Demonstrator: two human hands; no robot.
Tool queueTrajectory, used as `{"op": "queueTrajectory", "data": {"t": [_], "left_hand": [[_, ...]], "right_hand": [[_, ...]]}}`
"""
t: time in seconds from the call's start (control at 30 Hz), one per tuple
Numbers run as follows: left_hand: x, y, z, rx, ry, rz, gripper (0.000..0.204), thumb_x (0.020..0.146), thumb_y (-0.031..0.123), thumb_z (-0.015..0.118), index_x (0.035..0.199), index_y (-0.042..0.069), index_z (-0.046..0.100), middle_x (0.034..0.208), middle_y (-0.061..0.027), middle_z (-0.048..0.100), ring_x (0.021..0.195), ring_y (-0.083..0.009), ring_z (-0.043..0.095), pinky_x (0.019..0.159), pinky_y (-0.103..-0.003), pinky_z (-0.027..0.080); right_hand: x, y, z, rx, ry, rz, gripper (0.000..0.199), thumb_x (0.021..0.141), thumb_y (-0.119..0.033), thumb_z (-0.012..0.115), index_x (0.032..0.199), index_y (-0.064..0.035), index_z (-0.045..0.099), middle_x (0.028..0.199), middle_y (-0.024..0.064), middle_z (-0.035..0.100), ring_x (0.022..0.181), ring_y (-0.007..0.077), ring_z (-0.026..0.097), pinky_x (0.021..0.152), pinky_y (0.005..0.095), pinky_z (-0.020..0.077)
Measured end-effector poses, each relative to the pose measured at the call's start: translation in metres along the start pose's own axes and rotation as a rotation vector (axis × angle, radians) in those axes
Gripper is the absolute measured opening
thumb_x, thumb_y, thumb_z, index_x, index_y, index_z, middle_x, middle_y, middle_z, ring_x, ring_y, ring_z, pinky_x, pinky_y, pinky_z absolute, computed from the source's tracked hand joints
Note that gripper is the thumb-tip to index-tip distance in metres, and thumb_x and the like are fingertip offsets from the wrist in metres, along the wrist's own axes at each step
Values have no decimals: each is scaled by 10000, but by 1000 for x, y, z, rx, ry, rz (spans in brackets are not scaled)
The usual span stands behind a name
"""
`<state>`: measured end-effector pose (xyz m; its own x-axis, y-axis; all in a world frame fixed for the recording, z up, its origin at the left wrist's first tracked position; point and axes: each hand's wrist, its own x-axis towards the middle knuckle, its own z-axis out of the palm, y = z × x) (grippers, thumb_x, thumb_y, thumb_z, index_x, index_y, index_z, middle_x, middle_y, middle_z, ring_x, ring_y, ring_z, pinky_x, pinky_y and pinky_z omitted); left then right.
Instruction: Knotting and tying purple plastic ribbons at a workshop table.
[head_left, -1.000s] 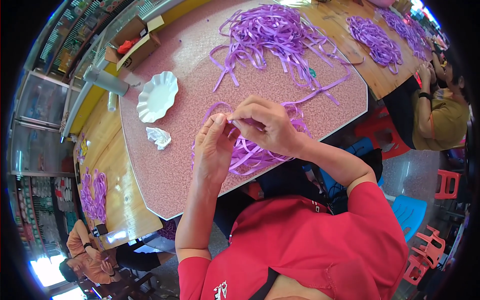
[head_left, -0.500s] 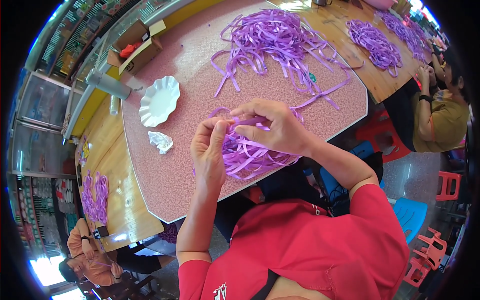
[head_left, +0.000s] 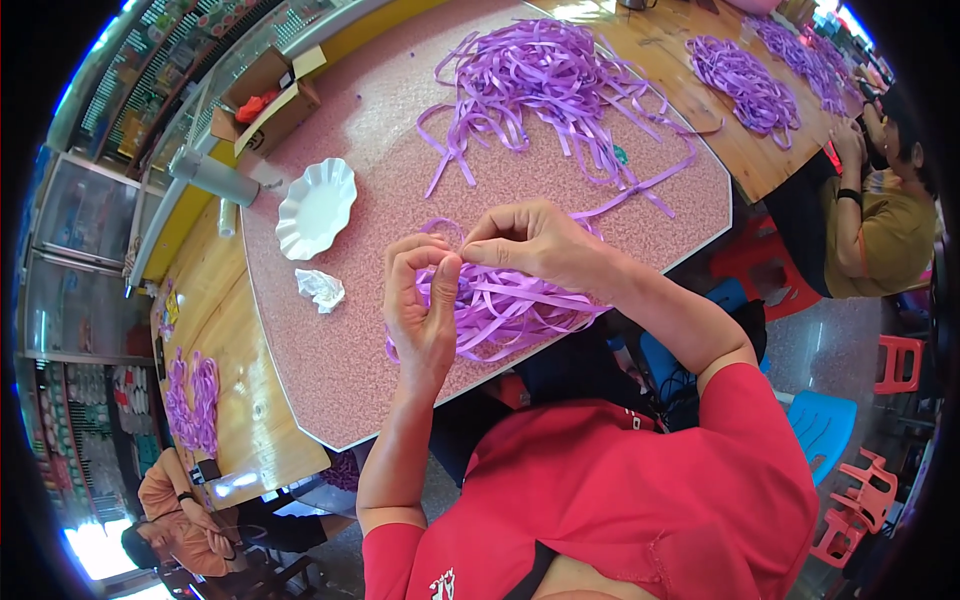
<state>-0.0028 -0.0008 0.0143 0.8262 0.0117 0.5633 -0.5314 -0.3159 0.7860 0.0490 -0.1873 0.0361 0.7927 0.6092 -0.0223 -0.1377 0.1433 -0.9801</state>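
Note:
Over the near part of the pink speckled table, my left hand and my right hand meet at their fingertips. Both are closed in a pinch on a thin purple ribbon, which loops up just behind the fingers. What exactly lies between the fingertips is mostly hidden. Beneath and behind my hands spreads a loose heap of purple ribbons, reaching the table's near edge. Farther off, a larger tangled pile of purple ribbons trails strands toward the right edge.
Left on the table are a white scalloped dish, crumpled tissue, a grey bottle and an open cardboard box. Co-workers sit at far right and lower left. Blue and red stools stand right.
My right fingers have come in against my left fingertips, and the ribbon strip that showed between them is now hidden. The lower-left co-worker's hands have drawn closer together.

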Motion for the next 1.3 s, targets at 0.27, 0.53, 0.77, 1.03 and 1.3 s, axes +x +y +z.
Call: {"op": "queueTrajectory", "data": {"t": [0.27,0.53,0.77,1.03,1.3], "left_hand": [[7,5,-6,-102,-268,-391,395,1101,321,430,906,21,598,845,-19,582,796,-96,507,732,-279,417],[1,-2,-1,-199,-97,-312,394,1098,344,434,919,31,591,854,4,572,837,-91,519,794,-270,431],[8,9,1,-241,-296,-460,341,1101,294,438,961,24,591,935,-13,586,904,-95,532,827,-258,439],[0,10,8,-354,-152,-447,230,1067,215,531,987,20,623,987,-10,614,932,-74,546,842,-224,427],[-1,5,-4,-603,-125,-509,96,942,28,680,1035,28,655,1050,-50,650,969,-115,606,878,-258,459]], "right_hand": [[-3,-3,6,-704,176,-662,91,878,-7,718,967,5,704,828,87,645,733,190,645,638,303,499],[-9,-6,0,-579,213,-595,59,879,0,712,938,2,710,870,82,654,764,195,656,649,318,513],[-7,-2,-1,-639,204,-647,76,891,-5,706,965,12,709,884,93,656,789,195,667,671,309,525],[-11,2,-3,-327,136,-444,130,929,-20,674,1050,15,705,937,47,683,810,97,638,704,248,511],[-9,-4,-17,-24,120,-189,179,945,-79,674,1104,-6,711,948,-20,682,826,19,600,688,183,473]]}}
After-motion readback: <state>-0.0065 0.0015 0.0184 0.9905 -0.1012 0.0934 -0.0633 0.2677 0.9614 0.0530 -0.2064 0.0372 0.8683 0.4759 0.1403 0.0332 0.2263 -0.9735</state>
